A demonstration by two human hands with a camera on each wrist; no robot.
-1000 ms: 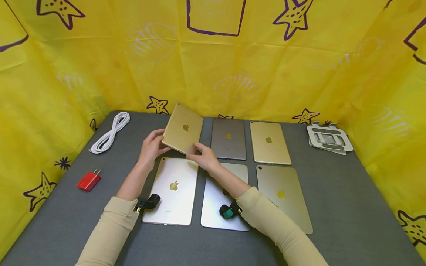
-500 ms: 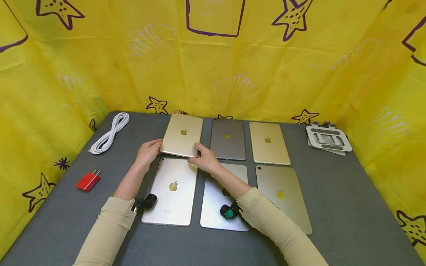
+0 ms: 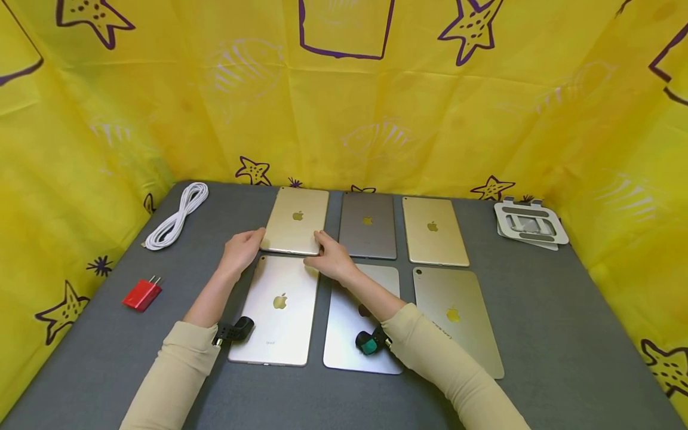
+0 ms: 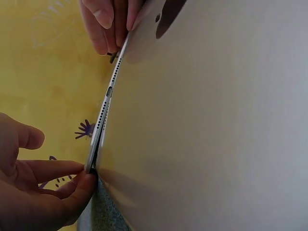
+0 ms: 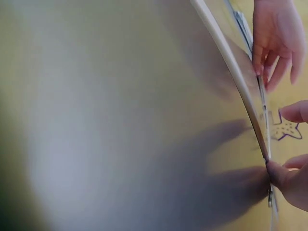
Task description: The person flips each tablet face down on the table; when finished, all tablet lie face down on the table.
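A gold tablet [image 3: 294, 222] lies back-up at the back left of the table. My left hand [image 3: 240, 251] pinches its near left corner; in the left wrist view the fingertips of that hand [image 4: 53, 187] meet at the tablet's thin edge with the port. My right hand [image 3: 332, 258] holds the near right corner, its thumb bent over the edge. Just in front lies a silver tablet [image 3: 282, 316]. Under my right forearm is another silver tablet [image 3: 357, 325], partly hidden.
A dark grey tablet [image 3: 368, 226] and a gold one [image 3: 434, 232] lie along the back row. At front right is a pale gold tablet [image 3: 457, 304]. A white cable [image 3: 180, 215], a red charger [image 3: 142, 294] and a folded stand [image 3: 529, 224] lie outward.
The gold tablet has come down from a raised tilt to lying nearly flat in the back row. My left hand has lowered slightly with it; the right hand stays almost in place.
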